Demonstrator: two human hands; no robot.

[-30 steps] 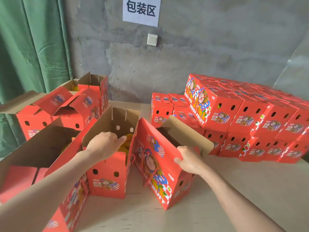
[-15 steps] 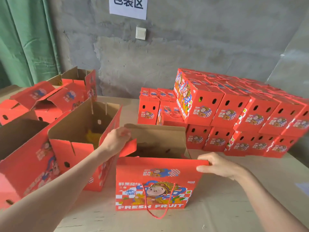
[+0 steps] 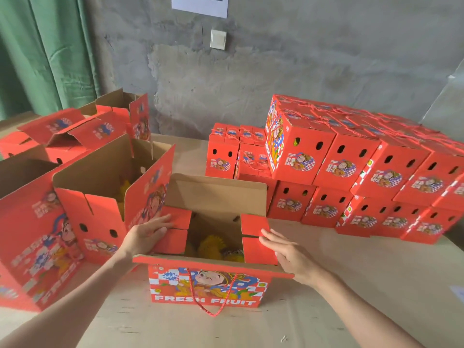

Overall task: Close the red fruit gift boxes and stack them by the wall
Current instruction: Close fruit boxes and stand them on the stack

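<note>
While a red cord handle [image 3: 210, 306] dangles down its front, the open box [image 3: 208, 288] sits in the middle of the counter [image 3: 351, 285], nearest us. Its printed face shows a cartoon figure, a checkered pattern and "FRESH FRUIT" in white letters. Its front flap juts out toward us and the back flap [image 3: 216, 194] stands upright, plain brown on the inside.

Left grip [image 3: 148, 234] is released, fingers straight and flat on the split left side flap [image 3: 175, 228]. Right grip [image 3: 288, 252] is released too, fingers stretched along the right side flap [image 3: 256, 238]. Both side flaps lean in over the opening, and between them yellow fruit [image 3: 213, 244] shows inside.

Just to the left a second open box [image 3: 100, 194] touches this one, flaps up. More open boxes [image 3: 75, 131] sit behind it.

Farther back on the right comes the stack of closed boxes [image 3: 351, 167], two layers high, oval holes in their ends, reaching to the grey wall [image 3: 301, 59]. Up on that wall are a white switch [image 3: 218, 39] and a paper sheet [image 3: 200, 5], with a green curtain [image 3: 45, 51] at the far left.
</note>
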